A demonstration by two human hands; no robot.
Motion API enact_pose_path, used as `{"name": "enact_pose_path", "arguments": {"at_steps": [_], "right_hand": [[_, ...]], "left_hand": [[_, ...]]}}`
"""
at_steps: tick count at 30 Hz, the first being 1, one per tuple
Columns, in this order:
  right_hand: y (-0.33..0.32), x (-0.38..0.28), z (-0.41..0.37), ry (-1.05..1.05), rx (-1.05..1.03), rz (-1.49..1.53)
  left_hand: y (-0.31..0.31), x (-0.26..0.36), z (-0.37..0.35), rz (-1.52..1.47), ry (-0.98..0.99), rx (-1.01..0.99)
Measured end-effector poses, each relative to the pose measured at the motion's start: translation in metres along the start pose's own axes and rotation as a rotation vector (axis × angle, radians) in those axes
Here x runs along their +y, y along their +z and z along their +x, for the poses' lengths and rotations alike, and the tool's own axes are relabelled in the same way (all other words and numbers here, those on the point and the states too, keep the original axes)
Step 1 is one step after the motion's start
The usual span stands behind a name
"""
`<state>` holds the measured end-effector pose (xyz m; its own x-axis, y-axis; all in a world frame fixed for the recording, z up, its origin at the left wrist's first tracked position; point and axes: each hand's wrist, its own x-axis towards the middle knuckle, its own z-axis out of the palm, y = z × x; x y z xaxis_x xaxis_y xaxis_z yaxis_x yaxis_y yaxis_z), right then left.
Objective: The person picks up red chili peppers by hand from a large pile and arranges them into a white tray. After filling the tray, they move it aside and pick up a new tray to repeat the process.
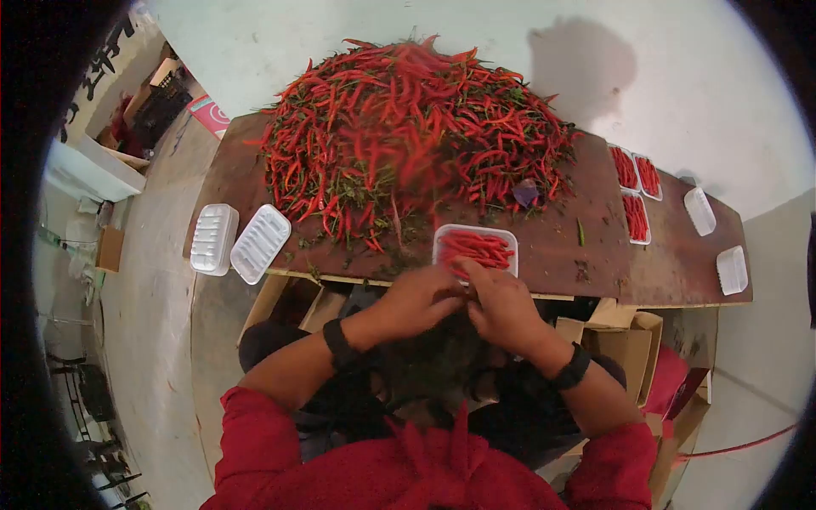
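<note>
A white tray (516, 255) partly filled with red chillies (478, 247) sits at the table's front edge, straight ahead of me. My left hand (421, 297) is at the tray's near left side, its fingers curled and pointing at the chillies; what they hold, if anything, is hidden. My right hand (499, 299) reaches over the tray's near edge, fingers bent on or just above the chillies, close to my left fingertips. Behind the tray rises a large heap of red chillies (408, 127) with green stems.
Stacked white trays (214, 240) and another tray (261, 244) lie at the table's left end. Filled trays (636, 217) stand to the right, with white trays (732, 270) beyond. A small purple item (525, 193) lies on the heap. Cardboard boxes (619, 344) are under the table.
</note>
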<state>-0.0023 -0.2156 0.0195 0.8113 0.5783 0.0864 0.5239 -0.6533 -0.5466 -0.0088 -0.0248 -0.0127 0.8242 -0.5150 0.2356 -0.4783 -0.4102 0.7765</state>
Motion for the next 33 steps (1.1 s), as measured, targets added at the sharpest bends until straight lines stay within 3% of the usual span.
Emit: {"name": "enact_pose_path", "arguments": {"at_steps": [4,6,12,23,29,33], "right_hand": [[-0.011,0.002,0.002,-0.02,0.04,-0.058],[-0.022,0.007,0.005,-0.002,0.071,-0.104],[-0.036,0.035,0.006,0.128,0.157,-0.054],[-0.025,0.039,0.002,-0.018,0.169,-0.151],[-0.025,0.034,0.003,0.096,-0.015,-0.199],[-0.021,0.035,0.002,0.047,0.021,-0.191]], "left_hand": [[-0.001,0.001,0.006,0.073,0.056,0.048],[-0.005,0.007,0.011,0.071,-0.066,0.133],[-0.005,-0.007,0.02,0.141,-0.11,0.239],[0.004,-0.013,0.029,0.252,-0.102,0.193],[0.004,-0.008,0.03,0.3,-0.034,0.164],[0.005,-0.008,0.031,0.33,-0.003,0.145]]}}
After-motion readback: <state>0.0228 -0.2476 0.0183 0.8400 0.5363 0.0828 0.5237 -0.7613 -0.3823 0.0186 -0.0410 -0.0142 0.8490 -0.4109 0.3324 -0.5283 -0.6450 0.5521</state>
